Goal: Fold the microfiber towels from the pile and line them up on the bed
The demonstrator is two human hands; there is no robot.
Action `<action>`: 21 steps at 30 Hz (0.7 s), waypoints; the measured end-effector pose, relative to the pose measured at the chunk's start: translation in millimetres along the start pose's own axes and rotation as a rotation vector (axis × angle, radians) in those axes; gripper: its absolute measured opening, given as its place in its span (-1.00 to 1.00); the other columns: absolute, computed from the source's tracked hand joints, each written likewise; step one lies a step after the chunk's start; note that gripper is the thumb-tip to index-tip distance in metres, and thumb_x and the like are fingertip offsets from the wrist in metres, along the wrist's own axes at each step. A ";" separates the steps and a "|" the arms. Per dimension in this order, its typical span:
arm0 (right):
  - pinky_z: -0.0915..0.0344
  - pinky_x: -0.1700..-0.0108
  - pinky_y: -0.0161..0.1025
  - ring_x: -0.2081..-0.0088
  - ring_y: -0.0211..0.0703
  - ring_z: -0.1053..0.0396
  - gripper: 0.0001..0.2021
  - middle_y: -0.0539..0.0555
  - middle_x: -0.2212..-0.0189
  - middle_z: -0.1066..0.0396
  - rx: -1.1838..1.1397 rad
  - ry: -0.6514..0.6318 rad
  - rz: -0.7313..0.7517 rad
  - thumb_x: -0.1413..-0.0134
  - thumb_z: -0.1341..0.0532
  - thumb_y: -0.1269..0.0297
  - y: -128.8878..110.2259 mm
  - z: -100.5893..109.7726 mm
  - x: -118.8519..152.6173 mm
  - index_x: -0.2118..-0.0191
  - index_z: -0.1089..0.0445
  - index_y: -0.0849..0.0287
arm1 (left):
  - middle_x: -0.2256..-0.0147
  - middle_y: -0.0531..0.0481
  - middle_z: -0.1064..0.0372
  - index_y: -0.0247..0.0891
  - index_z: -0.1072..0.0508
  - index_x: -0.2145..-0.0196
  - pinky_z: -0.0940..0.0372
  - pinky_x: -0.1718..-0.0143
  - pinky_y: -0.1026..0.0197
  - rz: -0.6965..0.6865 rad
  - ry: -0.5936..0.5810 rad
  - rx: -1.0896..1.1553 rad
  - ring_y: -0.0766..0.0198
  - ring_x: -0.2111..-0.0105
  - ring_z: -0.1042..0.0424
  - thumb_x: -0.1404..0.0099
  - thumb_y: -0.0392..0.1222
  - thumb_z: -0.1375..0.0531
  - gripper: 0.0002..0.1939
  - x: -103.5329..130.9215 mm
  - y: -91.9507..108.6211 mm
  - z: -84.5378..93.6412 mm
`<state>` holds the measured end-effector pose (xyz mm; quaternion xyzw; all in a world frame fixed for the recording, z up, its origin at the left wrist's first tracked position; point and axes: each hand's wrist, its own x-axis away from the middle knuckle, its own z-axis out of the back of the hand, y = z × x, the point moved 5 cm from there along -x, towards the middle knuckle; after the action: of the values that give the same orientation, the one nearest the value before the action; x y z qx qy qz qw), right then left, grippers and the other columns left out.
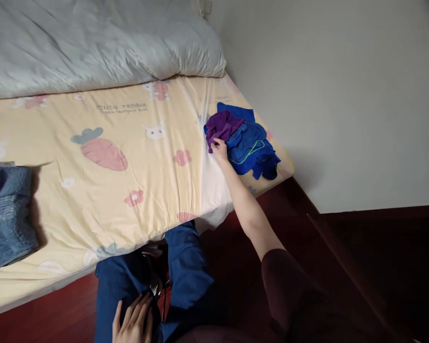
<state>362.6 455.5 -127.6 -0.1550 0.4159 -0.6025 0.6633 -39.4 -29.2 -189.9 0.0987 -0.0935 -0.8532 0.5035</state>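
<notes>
Head | R hand pinching purple cloth | blue clothes adj. | L hand spread

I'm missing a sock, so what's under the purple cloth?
Blue cloths show past the edges of the purple cloth, which the right hand pinches. Whatever lies directly beneath it is covered and cannot be seen.

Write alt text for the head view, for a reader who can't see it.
The right hand reaches to a purple cloth beside and partly over rumpled blue cloths on a carrot-and-rabbit sheet. The left hand rests on the lap; a fuzzy blue-grey item lies at left.
</notes>
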 end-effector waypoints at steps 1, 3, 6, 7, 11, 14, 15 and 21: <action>-0.43 0.02 -0.07 0.12 -0.10 -0.48 -0.64 0.38 -0.01 -0.46 -0.038 0.056 -0.092 -0.28 -0.08 0.33 -1.5 -1.4 4.7 -0.05 -0.45 0.44 | -0.03 0.03 -0.56 -0.05 -0.61 0.04 0.47 -0.47 -0.01 -0.012 0.020 0.001 0.12 -0.02 -0.51 -0.29 -0.29 -0.09 -0.60 -1.6 0.4 2.1; -0.43 0.06 -0.17 0.17 -0.14 -0.47 -0.71 0.27 0.08 -0.53 -0.130 0.126 -0.229 -0.22 -0.16 0.30 -14.3 -7.6 23.7 0.05 -0.50 0.33 | -0.01 0.04 -0.57 -0.06 -0.59 0.02 0.46 -0.47 0.01 -0.011 0.049 0.011 0.15 0.02 -0.53 -0.30 -0.29 -0.09 -0.61 -2.6 0.3 4.5; -0.42 0.10 -0.22 0.21 -0.15 -0.48 -0.82 0.16 0.22 -0.57 -0.295 0.011 -0.202 -0.14 -0.23 0.27 -59.6 -27.1 74.1 0.22 -0.52 0.23 | -0.02 0.05 -0.56 -0.10 -0.54 -0.03 0.41 -0.47 0.05 0.062 0.054 0.054 0.19 0.03 -0.54 -0.35 -0.26 -0.09 -0.63 1.3 -2.5 2.4; -0.41 0.09 -0.22 0.21 -0.14 -0.49 -0.86 0.14 0.26 -0.58 -0.351 -0.068 -0.171 -0.11 -0.25 0.27 -78.6 -35.3 97.4 0.27 -0.52 0.21 | -0.03 0.05 -0.55 -0.10 -0.53 -0.05 0.34 -0.47 0.04 0.103 0.045 0.083 0.19 0.02 -0.54 -0.37 -0.24 -0.09 -0.64 3.4 -4.1 0.6; -0.40 0.01 -0.15 0.19 -0.10 -0.50 -0.90 0.09 0.31 -0.57 -0.575 -0.326 -0.128 -0.07 -0.32 0.24 -158.0 -67.5 219.9 0.34 -0.52 0.15 | -0.06 -0.03 -0.53 -0.15 -0.48 -0.10 -0.21 -0.29 -0.11 0.385 0.098 0.222 0.00 -0.13 -0.46 -0.42 -0.07 -0.07 -0.62 9.5 -12.4 1.3; -0.44 0.04 -0.11 0.23 -0.05 -0.52 -0.91 0.06 0.34 -0.56 -0.741 -0.403 -0.264 -0.05 -0.34 0.22 -209.7 -89.5 329.2 0.34 -0.52 0.09 | -0.11 -0.09 -0.49 -0.16 -0.41 -0.18 -0.40 -0.13 -0.08 0.597 0.195 0.387 -0.05 -0.17 -0.43 -0.40 0.01 -0.10 -0.54 10.3 -13.6 12.2; -0.46 0.06 -0.10 0.22 -0.03 -0.53 -0.91 0.05 0.31 -0.57 -0.782 -0.433 -0.328 -0.03 -0.36 0.22 -224.5 -95.5 364.7 0.31 -0.53 0.06 | -0.13 -0.11 -0.47 -0.16 -0.37 -0.21 -0.42 -0.12 -0.06 0.637 0.217 0.452 -0.03 -0.15 -0.45 -0.38 0.01 -0.12 -0.50 10.2 -12.2 16.3; -0.46 -0.09 -0.04 0.04 0.03 -0.54 -0.60 -0.01 0.10 -0.57 -0.848 -0.630 -0.307 0.01 -0.34 0.33 -283.1 -88.1 470.4 0.00 -0.54 -0.12 | -0.10 -0.17 -0.48 -0.22 -0.45 -0.14 -0.43 -0.11 -0.03 0.565 0.295 0.686 -0.02 -0.07 -0.51 -0.22 -0.08 -0.14 -0.46 18.8 4.6 39.2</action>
<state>73.8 -19.0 -152.6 -0.6404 0.3760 -0.3964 0.5398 -54.8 -45.5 -152.3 0.3505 -0.3206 -0.5795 0.6622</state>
